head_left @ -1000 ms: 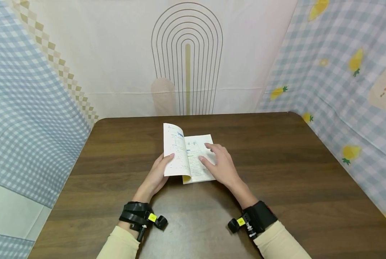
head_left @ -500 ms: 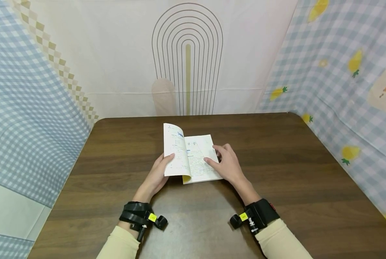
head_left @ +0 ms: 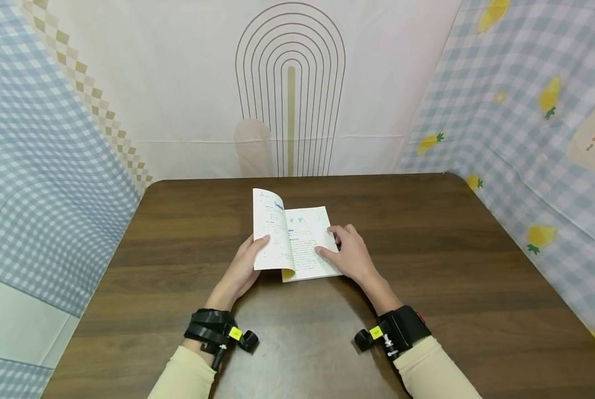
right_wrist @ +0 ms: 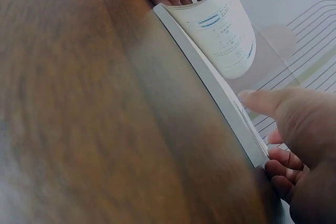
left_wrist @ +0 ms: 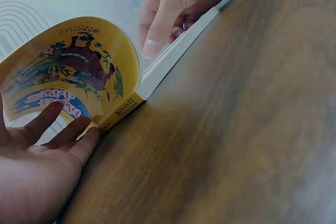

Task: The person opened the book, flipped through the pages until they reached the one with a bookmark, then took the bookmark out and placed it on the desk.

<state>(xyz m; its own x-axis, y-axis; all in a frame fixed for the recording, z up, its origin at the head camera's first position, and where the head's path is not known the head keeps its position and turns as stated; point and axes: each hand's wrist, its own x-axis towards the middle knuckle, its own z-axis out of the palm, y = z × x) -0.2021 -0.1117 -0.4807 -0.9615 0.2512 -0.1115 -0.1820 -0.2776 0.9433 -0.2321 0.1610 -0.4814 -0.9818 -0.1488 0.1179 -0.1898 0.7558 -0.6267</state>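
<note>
A paperback book [head_left: 308, 252] lies open on the table, its right-hand block of pages flat and its left side raised and curving. My left hand [head_left: 239, 269] holds the raised left side, thumb on the printed page. In the left wrist view, its fingers rest against the illustrated yellow cover [left_wrist: 63, 72] from behind, near the spine. My right hand [head_left: 355, 256] grips the right edge of the page block. Its thumb [right_wrist: 257, 100] lies over the top page, and the other fingers curl at the edge, as the right wrist view shows.
The brown wooden table [head_left: 427, 249] extends around the book. A pale cloth with arch lines [head_left: 192, 88] hangs behind it, and blue checked cloth [head_left: 507, 127] borders both sides. Each wrist wears a black strap [head_left: 404, 330] with a small camera.
My right hand has moved right from over the page to the book's right edge, its fingers curling there. The left hand keeps its hold, and the book stays in place.
</note>
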